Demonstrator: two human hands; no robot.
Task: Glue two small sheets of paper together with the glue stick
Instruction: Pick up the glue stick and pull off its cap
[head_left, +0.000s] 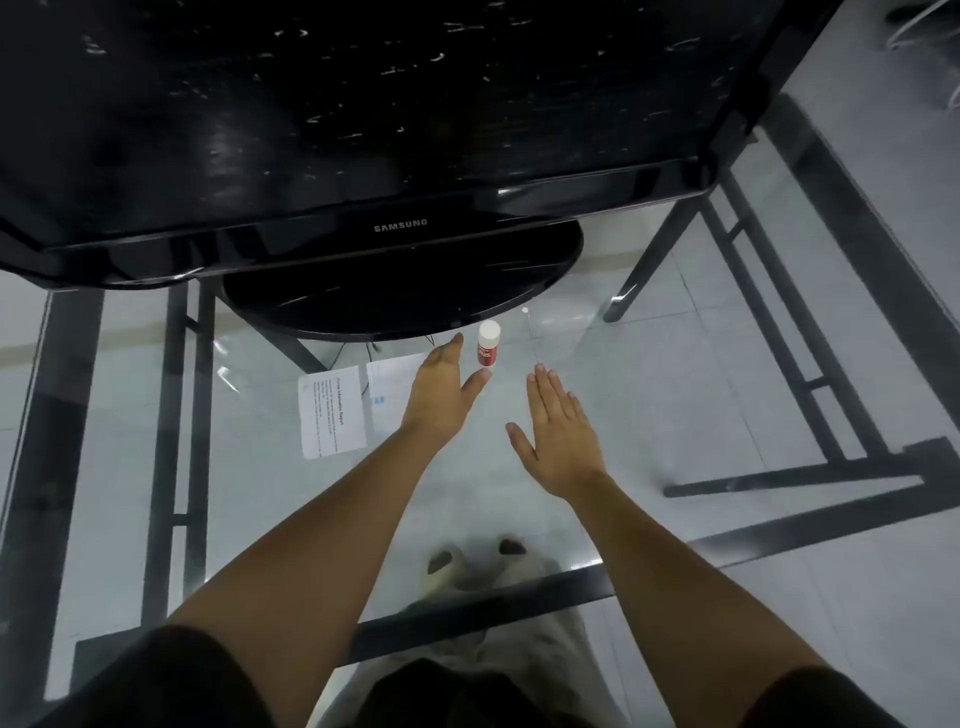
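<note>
Glue stick (488, 344) upright on glass table (675, 395), left hand (441, 395) spread just beside it, empty, right hand (558, 431) flat, empty, two paper sheets (332, 413) side by side left of hands

The word "SAMSUNG" stands in pale capitals on the lower bezel of the black monitor (363, 130), well beyond the fingertips of the left hand (441, 395). Just left of that hand, the printed sheet of paper (331, 411) carries a heading running sideways that seems to read "Printer Information Report", with lines of smaller print beneath it too fine to read. The glue stick (487, 344), just off the left hand's thumb and forefinger, bears white lettering on its red label, but it is too blurred to read.
</note>
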